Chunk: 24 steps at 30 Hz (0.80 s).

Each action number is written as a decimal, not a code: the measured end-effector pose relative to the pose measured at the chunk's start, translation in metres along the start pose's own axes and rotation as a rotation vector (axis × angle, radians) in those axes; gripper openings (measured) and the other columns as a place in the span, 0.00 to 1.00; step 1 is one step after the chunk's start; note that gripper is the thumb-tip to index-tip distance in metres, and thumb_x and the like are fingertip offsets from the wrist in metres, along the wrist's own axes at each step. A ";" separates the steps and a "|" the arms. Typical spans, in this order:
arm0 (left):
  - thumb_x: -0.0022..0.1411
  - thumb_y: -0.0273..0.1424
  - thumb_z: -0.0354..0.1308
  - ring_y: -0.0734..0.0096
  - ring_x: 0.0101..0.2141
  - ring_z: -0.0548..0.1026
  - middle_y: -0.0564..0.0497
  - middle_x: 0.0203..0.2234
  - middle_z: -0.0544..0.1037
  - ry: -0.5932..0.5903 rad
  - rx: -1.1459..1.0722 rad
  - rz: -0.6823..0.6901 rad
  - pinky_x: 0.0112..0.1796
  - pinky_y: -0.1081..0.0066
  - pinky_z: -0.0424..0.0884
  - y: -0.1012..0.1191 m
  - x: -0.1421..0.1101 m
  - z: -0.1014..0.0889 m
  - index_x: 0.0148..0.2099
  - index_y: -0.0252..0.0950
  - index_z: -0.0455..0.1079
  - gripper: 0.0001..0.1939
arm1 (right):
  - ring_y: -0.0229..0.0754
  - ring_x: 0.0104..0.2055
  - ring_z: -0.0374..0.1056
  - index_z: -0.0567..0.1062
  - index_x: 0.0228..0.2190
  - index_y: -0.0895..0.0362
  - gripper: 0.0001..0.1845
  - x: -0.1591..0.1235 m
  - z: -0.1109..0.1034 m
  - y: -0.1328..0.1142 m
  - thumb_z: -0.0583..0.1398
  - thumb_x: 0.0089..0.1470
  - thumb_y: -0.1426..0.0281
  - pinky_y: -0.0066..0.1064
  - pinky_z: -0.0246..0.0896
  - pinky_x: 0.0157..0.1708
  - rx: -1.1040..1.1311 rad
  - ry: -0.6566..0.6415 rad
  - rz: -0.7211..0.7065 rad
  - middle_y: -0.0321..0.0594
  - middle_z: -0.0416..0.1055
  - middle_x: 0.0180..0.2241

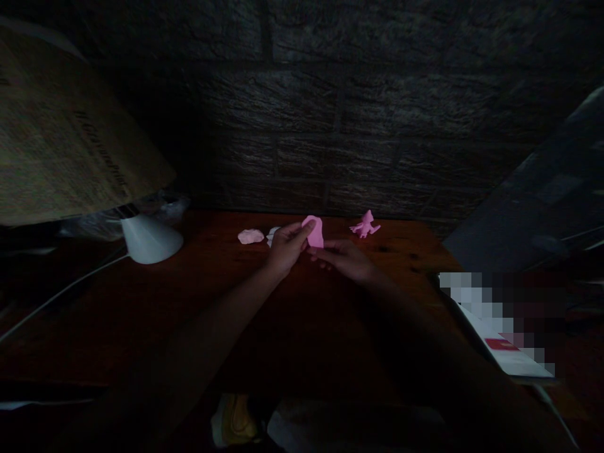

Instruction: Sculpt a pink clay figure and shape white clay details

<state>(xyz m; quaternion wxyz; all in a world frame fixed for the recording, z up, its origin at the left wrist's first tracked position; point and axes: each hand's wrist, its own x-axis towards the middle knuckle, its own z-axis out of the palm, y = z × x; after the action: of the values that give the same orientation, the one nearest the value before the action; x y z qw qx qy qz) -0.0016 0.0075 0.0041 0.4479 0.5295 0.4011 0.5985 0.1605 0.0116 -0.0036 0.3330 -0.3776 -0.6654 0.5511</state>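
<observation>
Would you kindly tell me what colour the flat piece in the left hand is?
The flat piece is pink, in the head view.

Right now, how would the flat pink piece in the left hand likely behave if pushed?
The flat pink piece is probably pliable, given its sheet-like, unevenly rounded shape. It may be light, since the left hand appears to just pinch it. Being flat, it seems unlikely to roll.
</observation>
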 end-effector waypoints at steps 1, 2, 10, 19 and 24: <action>0.56 0.48 0.66 0.80 0.18 0.59 0.58 0.13 0.62 -0.001 -0.003 0.002 0.21 0.73 0.52 0.000 0.000 0.000 0.19 0.37 0.63 0.25 | 0.35 0.27 0.68 0.82 0.33 0.57 0.20 0.000 0.000 0.001 0.68 0.51 0.52 0.29 0.64 0.29 0.000 0.001 -0.003 0.39 0.78 0.30; 0.56 0.47 0.66 0.80 0.17 0.59 0.58 0.13 0.62 0.002 -0.011 -0.005 0.21 0.73 0.51 0.000 0.000 0.001 0.19 0.37 0.64 0.24 | 0.35 0.27 0.68 0.82 0.33 0.57 0.20 0.000 0.000 0.001 0.68 0.51 0.52 0.29 0.64 0.30 0.001 -0.001 -0.006 0.39 0.78 0.30; 0.53 0.46 0.69 0.81 0.17 0.58 0.59 0.13 0.63 0.008 -0.141 -0.058 0.20 0.74 0.51 -0.006 0.004 0.000 0.25 0.36 0.71 0.19 | 0.35 0.28 0.69 0.82 0.34 0.57 0.21 -0.001 -0.001 0.002 0.68 0.51 0.52 0.30 0.65 0.31 -0.007 -0.010 0.000 0.39 0.78 0.31; 0.46 0.44 0.74 0.81 0.20 0.61 0.59 0.17 0.66 0.056 -0.201 -0.099 0.22 0.76 0.58 0.002 0.002 0.001 0.29 0.36 0.75 0.18 | 0.35 0.28 0.68 0.81 0.33 0.57 0.19 -0.001 0.000 0.001 0.68 0.51 0.53 0.29 0.63 0.30 -0.006 -0.020 -0.020 0.38 0.77 0.29; 0.52 0.46 0.69 0.81 0.17 0.57 0.59 0.15 0.64 0.024 -0.091 -0.068 0.20 0.74 0.51 0.004 -0.001 0.002 0.26 0.37 0.73 0.18 | 0.36 0.27 0.67 0.81 0.36 0.56 0.18 -0.002 0.000 0.000 0.67 0.52 0.54 0.30 0.62 0.29 -0.027 0.002 -0.039 0.35 0.73 0.27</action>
<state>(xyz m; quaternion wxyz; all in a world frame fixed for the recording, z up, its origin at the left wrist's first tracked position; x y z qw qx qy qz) 0.0002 0.0054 0.0079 0.4867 0.4873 0.3965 0.6070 0.1615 0.0101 -0.0032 0.3391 -0.3696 -0.6795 0.5354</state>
